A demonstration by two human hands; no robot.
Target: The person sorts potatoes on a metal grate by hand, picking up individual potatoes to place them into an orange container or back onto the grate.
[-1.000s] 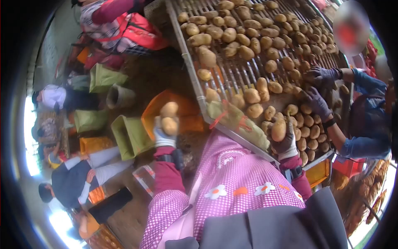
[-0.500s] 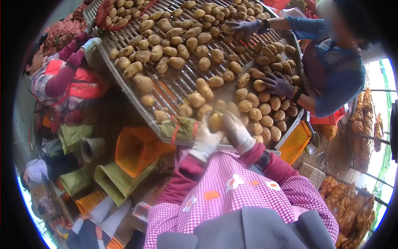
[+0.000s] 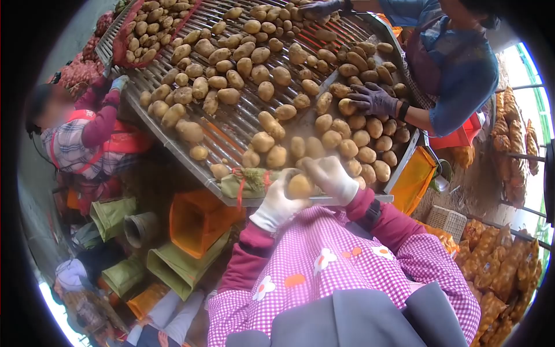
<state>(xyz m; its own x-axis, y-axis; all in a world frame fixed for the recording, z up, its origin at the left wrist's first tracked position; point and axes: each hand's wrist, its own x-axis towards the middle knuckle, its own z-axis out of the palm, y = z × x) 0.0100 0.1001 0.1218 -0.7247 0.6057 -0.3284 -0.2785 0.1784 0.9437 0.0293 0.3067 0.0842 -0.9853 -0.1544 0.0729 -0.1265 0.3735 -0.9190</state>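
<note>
Both my hands wear white gloves, close together at the near edge of the slatted sorting table. A potato sits in the curled fingers of my left hand. Right beside it is my right hand, its soiled fingers smeared by motion over the potato's upper side. A rolled green sack with red ties lies on the table edge left of my hands. Just beyond them are loose potatoes, and a denser group of potatoes fills the right side.
Across the right corner, a co-worker's gloved hand rests on potatoes. Another person stands at the left side. Below the table are an orange crate-like bag and green bags. A red net sack of potatoes lies at the far left.
The view has shifted, so the table sits higher and further left. My left hand still holds the potato at the table edge, with my right hand moving against it.
</note>
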